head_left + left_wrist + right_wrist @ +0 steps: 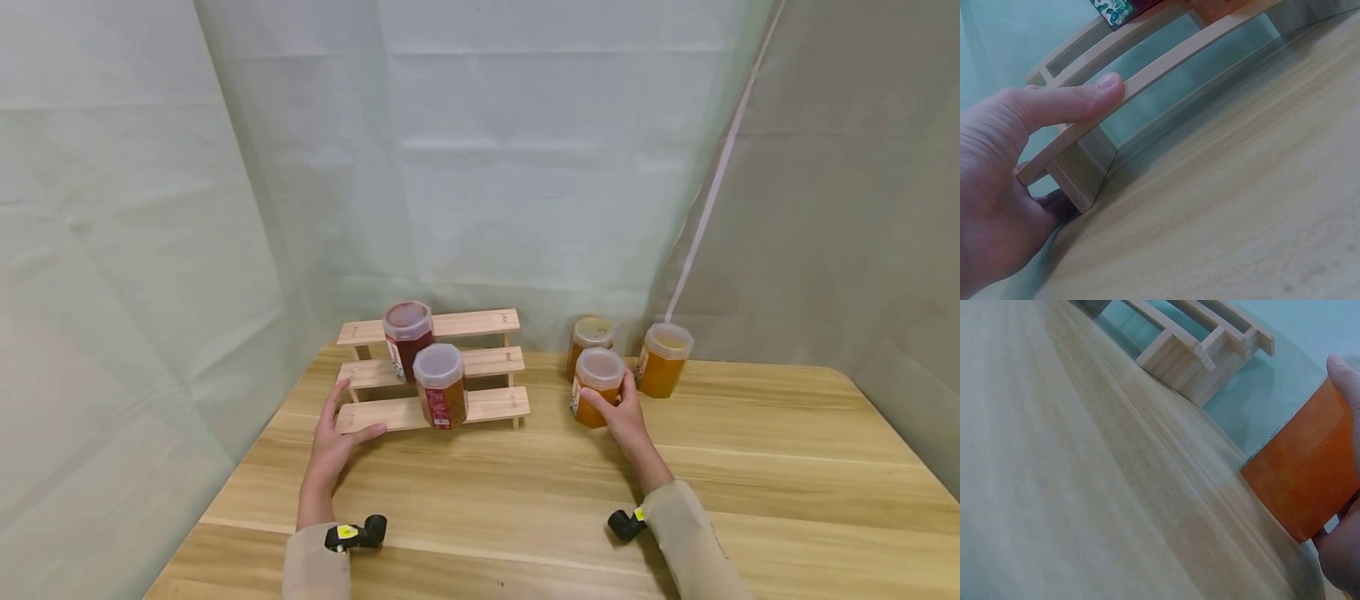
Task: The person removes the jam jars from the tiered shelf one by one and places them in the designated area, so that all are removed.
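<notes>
In the head view my left hand [331,443] grips the left end of a three-step wooden display stand [491,403]. The thumb [1100,94] lies along the front edge of the lowest step in the left wrist view. My right hand [626,423] holds a faceted jar of amber contents [597,390] with a frosted lid, thumb in front and fingers round its far side. That jar [1304,475] has its base close over the table in the right wrist view. On the stand, a dark red jar [408,342] is on the middle step and an orange-brown jar [441,387] on the lowest.
Behind the held jar stands another amber jar [591,333], partly hidden. One more amber jar [663,361] is to its right, near the table's back edge. Pale cloth walls [525,167] close in the wooden table [480,500] at the back and sides.
</notes>
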### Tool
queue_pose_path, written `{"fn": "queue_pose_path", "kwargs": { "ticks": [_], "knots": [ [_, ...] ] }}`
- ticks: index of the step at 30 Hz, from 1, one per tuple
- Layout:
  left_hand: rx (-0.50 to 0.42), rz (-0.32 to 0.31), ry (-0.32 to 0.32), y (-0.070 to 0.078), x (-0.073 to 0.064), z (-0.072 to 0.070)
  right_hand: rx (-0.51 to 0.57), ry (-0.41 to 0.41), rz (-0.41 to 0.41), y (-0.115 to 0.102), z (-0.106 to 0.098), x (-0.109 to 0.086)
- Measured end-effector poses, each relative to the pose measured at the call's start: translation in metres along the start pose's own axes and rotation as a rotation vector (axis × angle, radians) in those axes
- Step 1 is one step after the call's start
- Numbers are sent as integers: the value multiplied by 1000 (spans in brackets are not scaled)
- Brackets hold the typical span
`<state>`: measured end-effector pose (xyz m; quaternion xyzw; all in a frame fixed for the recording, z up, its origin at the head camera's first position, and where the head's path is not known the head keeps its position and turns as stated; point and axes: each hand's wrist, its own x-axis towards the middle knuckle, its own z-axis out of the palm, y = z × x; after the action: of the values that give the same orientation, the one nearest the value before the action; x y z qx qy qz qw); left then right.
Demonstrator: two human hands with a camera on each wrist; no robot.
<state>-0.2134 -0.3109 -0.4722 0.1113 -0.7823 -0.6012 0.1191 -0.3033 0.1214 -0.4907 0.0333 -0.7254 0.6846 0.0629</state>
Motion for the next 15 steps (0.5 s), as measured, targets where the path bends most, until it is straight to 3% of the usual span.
{"fn": "queue_pose_path", "kwargs": {
  "ticks": [12,15],
  "knots": [
    [-11,-9,3,1,-1,-1,-5,-5,48,-17,-4,-2],
    [2,-17,-3,1,0,-1,-3,76,-53,-33,-2,-2]
  ]
}}
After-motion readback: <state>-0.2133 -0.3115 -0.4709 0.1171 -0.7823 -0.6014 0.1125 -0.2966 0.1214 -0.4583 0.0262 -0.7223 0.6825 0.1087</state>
